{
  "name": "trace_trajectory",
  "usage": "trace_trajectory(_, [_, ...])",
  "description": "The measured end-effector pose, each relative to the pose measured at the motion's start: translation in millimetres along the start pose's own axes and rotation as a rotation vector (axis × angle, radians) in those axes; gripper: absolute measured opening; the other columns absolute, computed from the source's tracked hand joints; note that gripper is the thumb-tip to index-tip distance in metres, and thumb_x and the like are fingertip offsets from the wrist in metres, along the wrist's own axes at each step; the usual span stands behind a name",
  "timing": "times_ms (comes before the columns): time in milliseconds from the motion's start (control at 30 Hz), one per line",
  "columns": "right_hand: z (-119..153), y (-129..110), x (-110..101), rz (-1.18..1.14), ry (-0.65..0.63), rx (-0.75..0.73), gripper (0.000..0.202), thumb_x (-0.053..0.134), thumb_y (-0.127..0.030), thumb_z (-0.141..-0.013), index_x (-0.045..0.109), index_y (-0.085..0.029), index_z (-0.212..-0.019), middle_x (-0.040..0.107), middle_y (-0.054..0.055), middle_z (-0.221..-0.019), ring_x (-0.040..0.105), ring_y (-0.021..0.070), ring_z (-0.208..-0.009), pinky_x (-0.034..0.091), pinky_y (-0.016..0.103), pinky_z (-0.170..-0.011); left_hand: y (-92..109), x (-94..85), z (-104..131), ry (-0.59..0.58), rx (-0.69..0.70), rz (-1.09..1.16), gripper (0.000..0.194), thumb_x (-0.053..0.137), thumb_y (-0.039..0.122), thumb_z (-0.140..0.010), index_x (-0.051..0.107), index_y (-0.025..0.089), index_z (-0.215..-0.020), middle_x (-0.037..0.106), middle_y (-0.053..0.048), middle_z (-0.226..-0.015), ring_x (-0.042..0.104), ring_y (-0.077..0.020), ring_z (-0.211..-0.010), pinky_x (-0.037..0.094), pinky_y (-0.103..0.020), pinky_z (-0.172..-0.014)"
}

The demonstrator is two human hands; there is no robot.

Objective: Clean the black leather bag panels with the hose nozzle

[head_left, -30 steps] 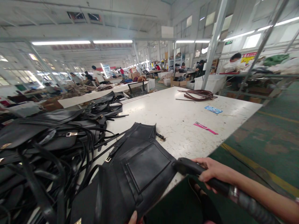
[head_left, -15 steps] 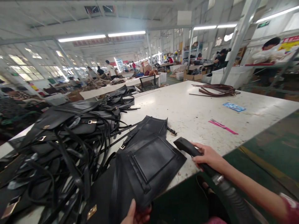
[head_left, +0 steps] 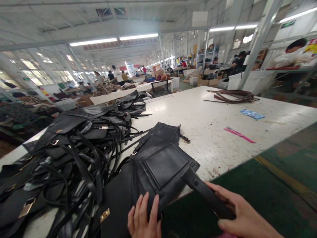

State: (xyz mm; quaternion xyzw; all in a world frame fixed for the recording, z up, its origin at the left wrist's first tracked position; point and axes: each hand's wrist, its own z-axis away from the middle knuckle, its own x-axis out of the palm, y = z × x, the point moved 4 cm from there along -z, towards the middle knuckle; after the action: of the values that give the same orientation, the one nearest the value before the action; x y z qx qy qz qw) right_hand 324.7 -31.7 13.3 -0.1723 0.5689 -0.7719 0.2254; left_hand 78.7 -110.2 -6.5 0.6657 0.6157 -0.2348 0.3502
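Observation:
A black leather bag (head_left: 164,165) lies on the near edge of the white table, its panels spread and a gold clasp (head_left: 105,215) on its flap. My left hand (head_left: 145,216) rests flat on the bag's lower part, fingers apart. My right hand (head_left: 237,206) is wrapped around a black handheld tool (head_left: 206,191), whose flat head hangs just off the bag's right corner. The tool's lower end is hidden by my right hand.
The white table (head_left: 188,112) carries a heap of black bags and straps (head_left: 81,142) at left. Brown straps (head_left: 232,96), a blue patterned packet (head_left: 252,114) and a pink strip (head_left: 239,135) lie on the right. People work in the background.
My left hand has come up onto the bag, fingers now spread on it. My right hand and the tool have moved lower and nearer. The view has shifted slightly.

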Motion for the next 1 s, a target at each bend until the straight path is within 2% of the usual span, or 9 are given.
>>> trace_trajectory(67, [3.9,-1.5,-0.1,0.041,-0.009,0.002,0.084,0.054,-0.010,-0.054,0.030,-0.022,-0.134,0.062,0.005,-0.100,0.059,0.0254,-0.081,0.046,0.033,-0.074,-4.6,2.5,-19.9,-0.097,0.117,-0.093,0.047,0.040,0.003,-0.068,0.056,0.021,-0.109,0.053,-0.014,-0.117,0.044,-0.0296,-0.111,0.031,-0.049,-0.090])
trace_trajectory(200, [7.2,-11.6,2.5,0.069,-0.046,-0.039,0.081,0.055,-0.010,-0.054,0.033,-0.021,-0.132,0.059,0.004,-0.105,0.056,0.0244,-0.090,0.044,0.030,-0.077,-16.2,4.3,-39.7,-0.144,0.244,-0.037,0.033,0.039,0.002,-0.070,0.062,0.021,-0.084,0.061,-0.006,-0.092,0.052,-0.0207,-0.094,0.035,-0.040,-0.089])
trace_trajectory(267, [3.1,-16.5,9.3,0.039,-0.088,-0.027,0.081,0.055,-0.008,-0.054,0.035,-0.021,-0.131,0.061,0.003,-0.099,0.057,0.0217,-0.085,0.046,0.025,-0.070,-18.4,6.5,-37.4,-0.163,0.294,-0.010,0.028,0.041,0.005,-0.073,0.062,0.022,-0.081,0.060,-0.003,-0.080,0.053,-0.0171,-0.082,0.036,-0.038,-0.087])
trace_trajectory(367, [-13.7,-21.6,26.8,0.009,-0.189,0.009,0.081,0.057,-0.004,-0.053,0.038,-0.023,-0.129,0.062,-0.001,-0.088,0.056,0.0130,-0.064,0.041,0.015,-0.049,-17.9,9.0,-29.7,-0.137,0.340,-0.015,0.024,0.045,0.006,-0.075,0.061,0.022,-0.083,0.057,-0.002,-0.071,0.051,-0.0154,-0.073,0.038,-0.035,-0.082])
trace_trajectory(500, [-49.6,-20.7,54.6,0.051,-0.323,0.052,0.082,0.059,-0.006,-0.053,0.037,-0.027,-0.128,0.061,-0.002,-0.087,0.046,0.0039,-0.040,0.036,0.011,-0.033,-18.0,13.4,-24.6,-0.129,0.311,-0.014,0.019,0.048,0.006,-0.074,0.060,0.020,-0.075,0.053,-0.001,-0.066,0.048,-0.0145,-0.069,0.037,-0.036,-0.080])
trace_trajectory(633, [-76.5,-22.2,72.9,0.111,-0.376,0.070,0.081,0.060,-0.006,-0.053,0.037,-0.027,-0.127,0.062,-0.001,-0.082,0.049,0.0050,-0.038,0.040,0.012,-0.031,-23.1,16.8,-22.1,-0.135,0.274,0.015,0.020,0.045,0.007,-0.075,0.056,0.019,-0.065,0.049,0.001,-0.060,0.045,-0.0126,-0.063,0.036,-0.034,-0.079])
trace_trajectory(867, [-70.7,-28.6,69.4,0.082,-0.416,0.194,0.078,0.059,-0.005,-0.053,0.039,-0.023,-0.126,0.062,0.001,-0.084,0.049,0.0047,-0.037,0.039,0.011,-0.029,-31.8,21.8,-15.4,-0.116,0.243,0.113,0.022,0.041,0.006,-0.076,0.056,0.019,-0.066,0.046,0.000,-0.060,0.044,-0.0127,-0.062,0.035,-0.036,-0.078])
trace_trajectory(1000, [-79.6,-28.8,80.6,0.084,-0.403,0.099,0.079,0.059,-0.005,-0.054,0.038,-0.023,-0.127,0.061,-0.002,-0.079,0.049,0.0057,-0.038,0.039,0.012,-0.030,-31.6,20.7,-18.1,-0.084,0.200,0.161,0.024,0.040,0.007,-0.077,0.054,0.018,-0.061,0.044,0.001,-0.057,0.043,-0.0120,-0.059,0.036,-0.034,-0.073])
